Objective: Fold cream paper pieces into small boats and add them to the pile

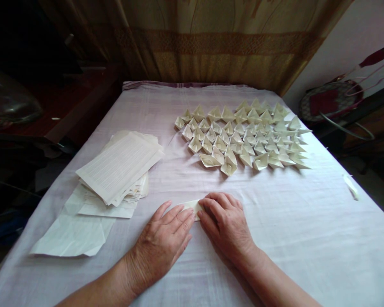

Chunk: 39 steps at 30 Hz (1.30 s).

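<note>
1. We note paper boats [240, 137] crowded in rows beyond the hands, hollow sides up.
2. Left hand [166, 241] lies flat, fingers loosely extended over the folded paper [192, 207], which rests on the cloth [307, 226].
3. Right hand [225, 221] curls over its right end; pinching or pressing, we cannot tell.
4. Cloth stretches rightward to the edge; paper stack [121, 166] borders the left.

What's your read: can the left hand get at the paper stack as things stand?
Probably yes. The left hand is beside the stack, with only cloth showing between them. It would likely need to lift off the folded paper first.
</note>
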Available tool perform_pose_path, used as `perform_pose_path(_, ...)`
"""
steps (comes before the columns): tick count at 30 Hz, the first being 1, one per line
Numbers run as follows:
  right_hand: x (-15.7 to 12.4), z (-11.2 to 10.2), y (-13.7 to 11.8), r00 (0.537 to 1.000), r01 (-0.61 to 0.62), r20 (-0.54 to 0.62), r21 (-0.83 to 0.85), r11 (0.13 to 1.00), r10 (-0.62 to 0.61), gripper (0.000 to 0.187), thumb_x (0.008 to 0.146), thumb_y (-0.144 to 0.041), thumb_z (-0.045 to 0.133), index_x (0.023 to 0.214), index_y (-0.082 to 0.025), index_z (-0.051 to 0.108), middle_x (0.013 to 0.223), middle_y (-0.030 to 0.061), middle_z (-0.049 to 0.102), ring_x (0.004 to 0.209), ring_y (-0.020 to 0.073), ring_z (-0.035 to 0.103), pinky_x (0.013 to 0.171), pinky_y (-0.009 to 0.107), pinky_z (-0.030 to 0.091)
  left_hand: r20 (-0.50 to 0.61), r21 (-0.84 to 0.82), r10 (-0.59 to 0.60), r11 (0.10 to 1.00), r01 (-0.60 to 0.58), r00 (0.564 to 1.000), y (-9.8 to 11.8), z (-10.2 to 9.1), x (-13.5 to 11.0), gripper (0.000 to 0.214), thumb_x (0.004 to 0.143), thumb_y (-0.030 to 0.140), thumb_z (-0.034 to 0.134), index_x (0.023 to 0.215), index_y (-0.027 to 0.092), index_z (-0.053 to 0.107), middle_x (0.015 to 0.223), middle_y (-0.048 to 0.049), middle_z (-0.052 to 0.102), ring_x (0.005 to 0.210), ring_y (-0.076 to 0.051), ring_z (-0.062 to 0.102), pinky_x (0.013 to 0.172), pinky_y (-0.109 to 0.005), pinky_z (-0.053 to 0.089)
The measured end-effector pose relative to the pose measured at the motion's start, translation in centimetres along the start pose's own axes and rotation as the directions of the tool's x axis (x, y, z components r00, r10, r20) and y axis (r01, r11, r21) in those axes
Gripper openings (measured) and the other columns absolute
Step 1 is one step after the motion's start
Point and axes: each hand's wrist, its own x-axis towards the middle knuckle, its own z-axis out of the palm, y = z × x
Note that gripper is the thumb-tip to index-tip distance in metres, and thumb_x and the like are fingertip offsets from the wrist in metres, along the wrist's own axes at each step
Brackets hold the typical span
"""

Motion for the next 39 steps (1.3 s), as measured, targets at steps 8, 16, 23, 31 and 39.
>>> perform_pose_path(8, 0.1, -0.4, -0.6, 0.999, -0.031, 0.029, 0.019, 0.999, 0.031, 0.014, 0.083, -0.027, 0.065, 0.096, -0.023, 0.064, 0.1, 0.0059, 0.065, 0.094, 0.0236, 0.055, 0.084, 0.039, 0.038, 0.031, 0.009, 0.012, 1.0, -0.012, 0.999, -0.1, -0.2, 0.1, 0.031, 0.097, 0.026, 0.05, 0.125, 0.02, 0.063, 0.125, -0.0044, 0.068, 0.119, -0.019, 0.059, 0.118, -0.042, 0.023)
perform_pose_path(16, -0.1, -0.5, 0.0, 0.997, -0.044, 0.072, 0.097, 0.994, 0.037, 0.022, 0.082, -0.016, 0.059, 0.102, -0.023, 0.065, 0.104, 0.0055, 0.063, 0.097, 0.0222, 0.054, 0.086, 0.039, 0.037, 0.057, 0.011, 0.037, 0.999, -0.037, 0.998, -0.4, -0.2, -0.2, 0.034, 0.099, 0.029, 0.047, 0.13, 0.023, 0.059, 0.129, -0.0034, 0.067, 0.121, -0.019, 0.058, 0.119, -0.042, 0.017)
perform_pose_path(23, -0.2, -0.5, 0.2, 0.998, -0.038, 0.061, 0.116, 0.993, 0.031, 0.023, 0.082, -0.016, 0.06, 0.103, -0.024, 0.067, 0.106, 0.0059, 0.064, 0.098, 0.0221, 0.055, 0.089, 0.039, 0.038, 0.114, 0.022, 0.078, 0.996, -0.081, 0.99, -1.5, -1.1, -0.7, 0.036, 0.098, 0.042, 0.048, 0.129, 0.027, 0.06, 0.131, -0.001, 0.065, 0.126, -0.018, 0.055, 0.121, -0.041, 0.009)
perform_pose_path(31, -0.3, -0.7, 0.3, 0.997, -0.033, 0.075, 0.132, 0.991, 0.023, 0.025, 0.083, -0.013, 0.06, 0.104, -0.024, 0.069, 0.106, 0.0045, 0.066, 0.098, 0.0208, 0.057, 0.088, 0.038, 0.039, 0.126, 0.059, 0.108, 0.991, -0.116, 0.986, -2.7, -2.5, -1.9, 0.033, 0.098, 0.04, 0.048, 0.125, 0.028, 0.063, 0.127, 0.0006, 0.068, 0.124, -0.02, 0.055, 0.119, -0.043, 0.011)
perform_pose_path(39, -0.2, -0.3, 1.6, 0.997, 0.036, 0.068, 0.147, 0.988, -0.047, 0.024, 0.088, -0.014, 0.058, 0.105, -0.024, 0.071, 0.107, 0.0052, 0.068, 0.098, 0.0201, 0.06, 0.088, 0.037, 0.043, 0.141, 0.054, 0.11, 0.991, -0.118, 0.984, -2.6, -2.5, -1.8, 0.031, 0.095, 0.041, 0.053, 0.121, 0.028, 0.065, 0.127, 0.0011, 0.067, 0.123, -0.021, 0.054, 0.118, -0.043, 0.014)
